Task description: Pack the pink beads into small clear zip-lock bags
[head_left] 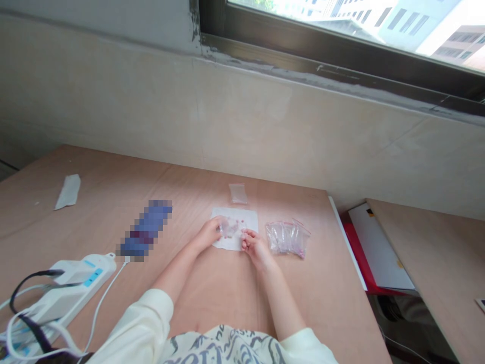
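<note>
My left hand (209, 233) is closed on the edge of a small clear plastic bag (228, 227), held over a white sheet of paper (249, 215). Several tiny reddish-pink pieces (242, 221) show on the paper, too small to name; some may be inside the bag. Just right of the bag, the fingers of my right hand (256, 247) are pinched together. Whatever they hold is too small to make out. A stack of clear zip bags (285, 237) lies to the right of the paper, with purplish bits at one corner. Another small zip bag (238, 193) lies beyond the sheet.
A phone-like blurred object (146, 230) lies on the wooden desk (189, 192) at left, with a white cable at its end. Nearer me is a power strip (81, 280) with plugs and wires. A crumpled tissue (68, 191) lies far left. Folders (375, 253) fill the gap at right.
</note>
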Tool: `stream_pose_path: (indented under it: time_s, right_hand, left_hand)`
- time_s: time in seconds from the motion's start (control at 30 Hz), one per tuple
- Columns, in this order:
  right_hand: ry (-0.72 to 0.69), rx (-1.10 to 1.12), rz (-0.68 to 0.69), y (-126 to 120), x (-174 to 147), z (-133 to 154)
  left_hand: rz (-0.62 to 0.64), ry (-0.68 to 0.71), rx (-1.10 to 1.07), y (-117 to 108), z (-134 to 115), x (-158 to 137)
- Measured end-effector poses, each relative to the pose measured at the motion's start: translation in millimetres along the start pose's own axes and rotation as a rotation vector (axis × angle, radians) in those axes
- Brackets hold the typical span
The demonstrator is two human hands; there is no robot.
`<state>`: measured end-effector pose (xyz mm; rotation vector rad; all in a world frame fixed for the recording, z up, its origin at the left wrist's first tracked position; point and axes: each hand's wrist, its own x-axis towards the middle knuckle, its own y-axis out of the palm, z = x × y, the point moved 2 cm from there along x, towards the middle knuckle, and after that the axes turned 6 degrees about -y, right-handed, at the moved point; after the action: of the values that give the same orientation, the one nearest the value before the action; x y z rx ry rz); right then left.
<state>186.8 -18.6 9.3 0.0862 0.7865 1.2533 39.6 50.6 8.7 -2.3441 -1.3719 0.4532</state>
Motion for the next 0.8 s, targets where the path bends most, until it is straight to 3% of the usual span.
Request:
stream_pose_path:
  time_s: [0.17, 0.3, 0.4, 0.47, 0.53, 0.73, 0.8]
  right_hand:
    - [0.002, 0.008, 0.031, 1.3, -0.7, -0.6]
    - [0.018, -0.023, 0.107, 2.3, -0.4, 0.9]
    - [0.03, -0.082, 0.155, 4.1, 0.8, 4.1]
    - [0.045, -0.126, 0.182, 6.4, 1.6, 6.9]
    - [0.058, -0.16, 0.194, 8.8, 2.0, 9.5]
    - [0.055, -0.238, 0.057, 10.8, -5.0, 10.6]
    - [0.066, -0.247, 0.076, 13.8, -9.7, 8.7]
  left_hand:
    - [-0.053, -0.022, -0.118, -12.6, -2.7, -5.0]
    - [-0.082, -0.247, -0.385, -27.2, -6.9, -4.7]
    - [0.131, -0.428, -0.559, -31.0, -11.7, -5.1]
    - [0.301, -0.471, -0.558, -29.4, -16.0, -6.7]
    - [0.373, -0.463, -0.517, -25.8, -19.8, -8.4]
    - [0.243, -0.458, -0.588, -8.2, -21.1, -14.8]
    - [0.209, -0.463, -0.662, -1.9, -19.5, -18.4]
